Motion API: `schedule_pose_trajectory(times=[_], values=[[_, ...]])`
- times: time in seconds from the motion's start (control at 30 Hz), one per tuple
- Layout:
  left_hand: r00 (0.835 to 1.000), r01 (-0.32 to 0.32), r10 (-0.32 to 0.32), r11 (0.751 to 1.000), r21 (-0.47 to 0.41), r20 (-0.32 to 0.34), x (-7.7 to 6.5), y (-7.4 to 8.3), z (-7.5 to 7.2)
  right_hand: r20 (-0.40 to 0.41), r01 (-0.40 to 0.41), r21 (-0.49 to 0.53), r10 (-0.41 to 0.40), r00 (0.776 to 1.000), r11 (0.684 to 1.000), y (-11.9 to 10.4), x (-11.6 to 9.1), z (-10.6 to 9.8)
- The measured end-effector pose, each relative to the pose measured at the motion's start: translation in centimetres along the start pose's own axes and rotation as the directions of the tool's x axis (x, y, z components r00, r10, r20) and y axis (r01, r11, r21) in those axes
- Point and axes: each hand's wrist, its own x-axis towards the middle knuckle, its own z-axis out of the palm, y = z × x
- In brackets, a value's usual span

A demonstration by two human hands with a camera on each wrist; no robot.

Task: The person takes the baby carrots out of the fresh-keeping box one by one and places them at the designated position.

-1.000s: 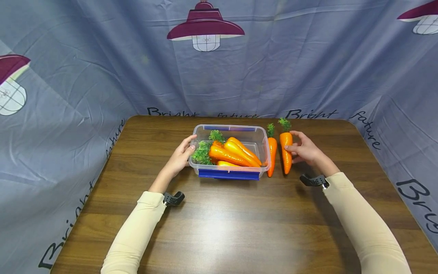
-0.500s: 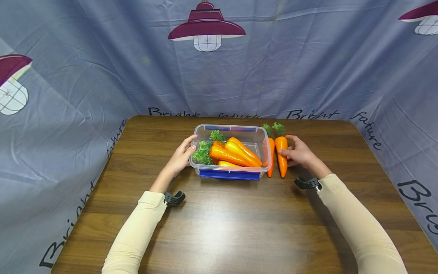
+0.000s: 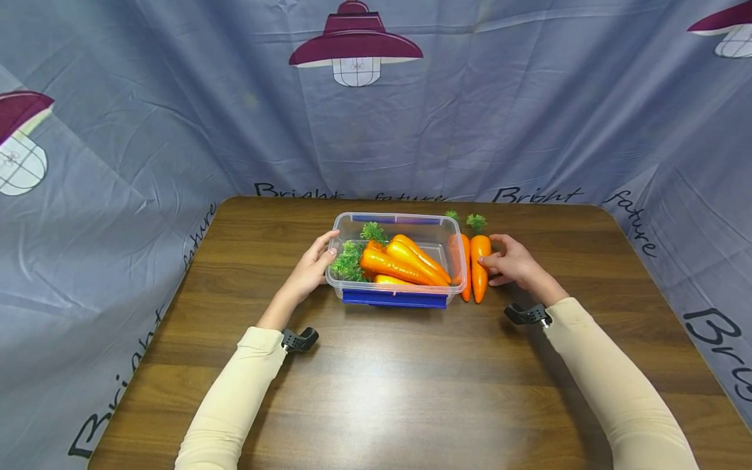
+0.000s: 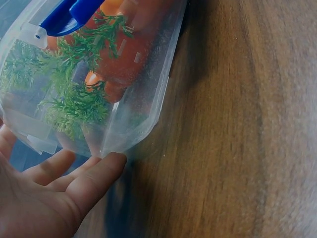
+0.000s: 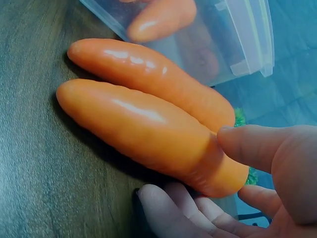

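A clear plastic box (image 3: 395,288) with blue clips holds several orange carrots (image 3: 392,266) with green tops. My left hand (image 3: 310,265) touches the box's left end, thumb and fingers spread against its wall; the left wrist view shows their tips at the corner. Outside the box's right end, two more carrots lie side by side on the table. The inner carrot (image 5: 163,74) is against the box and partly seen through its wall. My right hand (image 3: 512,262) has its thumb on top of the outer carrot (image 5: 143,129) near the leafy end, other fingers along its far side.
The brown wooden table (image 3: 364,378) extends in front of the box and to both sides. A grey-blue curtain (image 3: 376,143) with printed lamps and lettering hangs behind the table and along its sides. Black wrist mounts (image 3: 299,340) sit on both forearms.
My right hand has moved left with the outer carrot, bringing it beside the inner one. The inner carrot has shifted and its top has swung left. My left hand and the box stay put.
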Motion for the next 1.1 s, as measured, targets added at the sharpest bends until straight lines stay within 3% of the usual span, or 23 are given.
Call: schedule_pose_trajectory(times=[0.33, 0.53, 0.9, 1.1], values=[[1.000, -0.012, 0.012, 1.000, -0.002, 0.004, 0.1, -0.1, 0.0, -0.015, -0.025, -0.011, 0.025, 1.000, 1.000, -0.3, -0.3, -1.0], [1.000, -0.008, 0.008, 1.000, -0.002, 0.002, 0.1, -0.1, -0.1, -0.044, 0.013, -0.031, -0.015, 0.999, 0.999, -1.4, -0.7, -2.1], [1.000, 0.007, -0.007, 1.000, -0.011, -0.004, 0.1, 0.0, -0.4, -0.012, 0.151, -0.086, -0.153, 0.988, 0.985, -7.0, -1.2, -2.5], [1.000, 0.009, -0.009, 1.000, -0.004, 0.000, 0.1, 0.0, -0.1, 0.078, 0.273, -0.247, -0.262, 0.962, 0.930, -10.5, -2.1, -0.5]])
